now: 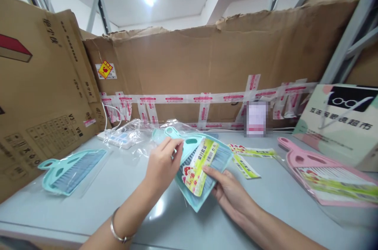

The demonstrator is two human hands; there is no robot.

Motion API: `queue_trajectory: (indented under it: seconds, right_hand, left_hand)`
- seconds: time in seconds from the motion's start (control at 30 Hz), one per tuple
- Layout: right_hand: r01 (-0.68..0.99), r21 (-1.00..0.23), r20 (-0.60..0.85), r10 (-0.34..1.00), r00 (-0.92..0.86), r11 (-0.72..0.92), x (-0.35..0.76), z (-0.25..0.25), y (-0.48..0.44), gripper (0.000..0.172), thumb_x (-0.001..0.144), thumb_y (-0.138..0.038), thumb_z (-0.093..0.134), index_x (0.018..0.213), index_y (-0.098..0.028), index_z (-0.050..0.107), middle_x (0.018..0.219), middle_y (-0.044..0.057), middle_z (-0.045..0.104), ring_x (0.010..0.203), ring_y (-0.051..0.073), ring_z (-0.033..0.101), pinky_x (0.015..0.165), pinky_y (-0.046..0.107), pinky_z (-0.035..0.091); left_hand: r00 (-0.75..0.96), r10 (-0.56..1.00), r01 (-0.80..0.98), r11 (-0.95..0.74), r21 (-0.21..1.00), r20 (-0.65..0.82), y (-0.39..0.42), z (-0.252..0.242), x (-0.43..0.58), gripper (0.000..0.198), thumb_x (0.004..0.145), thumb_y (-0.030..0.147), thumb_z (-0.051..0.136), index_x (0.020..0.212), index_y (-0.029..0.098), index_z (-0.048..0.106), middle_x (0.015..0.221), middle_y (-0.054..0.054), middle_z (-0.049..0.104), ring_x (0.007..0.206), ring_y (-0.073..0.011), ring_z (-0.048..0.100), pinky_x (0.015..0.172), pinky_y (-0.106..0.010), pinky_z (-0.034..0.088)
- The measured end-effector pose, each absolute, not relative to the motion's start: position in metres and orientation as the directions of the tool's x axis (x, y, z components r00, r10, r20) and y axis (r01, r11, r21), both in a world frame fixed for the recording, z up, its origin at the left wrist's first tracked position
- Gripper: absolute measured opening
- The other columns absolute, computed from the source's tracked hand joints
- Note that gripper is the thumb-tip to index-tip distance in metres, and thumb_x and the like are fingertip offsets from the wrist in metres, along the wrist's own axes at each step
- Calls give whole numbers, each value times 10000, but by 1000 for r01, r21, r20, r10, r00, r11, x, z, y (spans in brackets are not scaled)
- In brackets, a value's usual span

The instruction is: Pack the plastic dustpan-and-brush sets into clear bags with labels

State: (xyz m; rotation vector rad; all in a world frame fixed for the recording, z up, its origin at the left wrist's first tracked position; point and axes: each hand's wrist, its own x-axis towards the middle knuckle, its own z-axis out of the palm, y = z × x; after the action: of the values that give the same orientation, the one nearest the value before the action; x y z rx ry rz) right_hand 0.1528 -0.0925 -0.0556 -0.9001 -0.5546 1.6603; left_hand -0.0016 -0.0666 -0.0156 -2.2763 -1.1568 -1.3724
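Observation:
A turquoise dustpan and brush set is tilted in front of me. My right hand grips its lower right side, with the thumb pressed on a yellow-green printed label card that lies over the bristles. My left hand is at the upper left of the set, beside the brush handle. Its thumb and fingers are pinched together; what is between them is too small to make out. Two loose label cards lie on the table just behind the right hand.
Another turquoise dustpan set in clear film lies left on the grey table. At right is a pink dustpan set with a label. Clear plastic bags and a power strip sit behind. Cardboard walls the back; a paper bag stands right.

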Motion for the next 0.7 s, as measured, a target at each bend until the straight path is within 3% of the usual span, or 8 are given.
queue_trajectory:
  seconds: [0.17, 0.33, 0.43, 0.7]
  right_hand:
    - [-578, -740, -281, 938, -201, -345, 149, -54, -97, 358, 505, -222, 805, 821, -129, 665, 820, 86, 723, 735, 223, 678, 681, 317, 548]
    - [-639, -719, -241, 960, -143, -275, 151, -54, -93, 312, 521, -204, 798, 792, -124, 668, 780, 64, 722, 676, 186, 669, 638, 277, 548]
    - [-690, -692, -232, 970, -67, -213, 154, -52, -91, 333, 531, -189, 799, 834, -130, 672, 816, 56, 723, 686, 164, 665, 630, 250, 548]
    - [-726, -673, -188, 982, -18, -142, 154, -43, -94, 388, 505, -211, 830, 854, -135, 677, 831, 54, 722, 693, 151, 657, 623, 241, 548]
  left_hand:
    - [420, 355, 731, -678, -79, 835, -70, -16, -1, 184, 882, 137, 428, 902, 156, 610, 684, -14, 586, 608, -111, 553, 534, -213, 423]
    - [702, 258, 575, -755, -315, 664, -76, -15, 0, 219, 873, 112, 410, 783, 149, 607, 612, -5, 545, 550, -119, 485, 452, -231, 327]
    - [720, 295, 557, -785, -270, 628, -75, -12, -6, 225, 879, 112, 410, 787, 159, 610, 609, -1, 545, 549, -116, 471, 466, -235, 322]
    - [600, 334, 627, -761, -168, 727, -70, -6, -15, 156, 884, 150, 458, 838, 153, 608, 731, -29, 614, 696, -140, 505, 641, -272, 386]
